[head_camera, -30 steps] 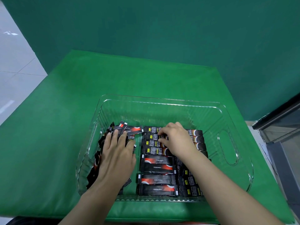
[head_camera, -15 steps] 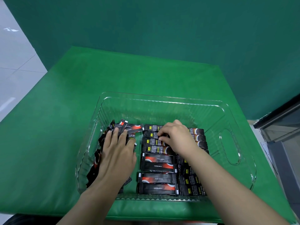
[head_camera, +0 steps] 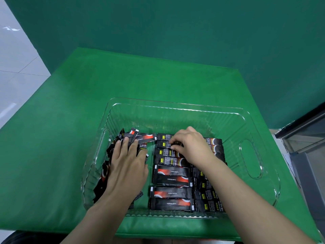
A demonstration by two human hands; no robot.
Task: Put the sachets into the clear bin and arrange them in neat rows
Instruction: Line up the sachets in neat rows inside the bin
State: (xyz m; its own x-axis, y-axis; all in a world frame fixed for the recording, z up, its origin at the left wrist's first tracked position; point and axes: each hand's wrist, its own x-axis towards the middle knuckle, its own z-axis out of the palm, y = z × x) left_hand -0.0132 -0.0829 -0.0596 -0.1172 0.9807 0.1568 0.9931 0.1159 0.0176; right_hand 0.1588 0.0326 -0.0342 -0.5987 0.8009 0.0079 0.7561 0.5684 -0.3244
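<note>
Inside the clear bin (head_camera: 175, 106), right-side sachets (head_camera: 171, 192) lie rowed; flat left hand (head_camera: 127, 166) presses a jumble, right hand (head_camera: 191, 145) pinches one.

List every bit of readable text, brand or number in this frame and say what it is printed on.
"INSTANT COFFEE": small white print, only just legible, on a black sachet in the middle row of the clear bin.
Large white characters on the same sachets: blurred, not readable.
Yellow patches on those sachets: too small to read.
Fine white print on the red-swoosh sachets: too small to read.
Nothing else carries text.
</note>
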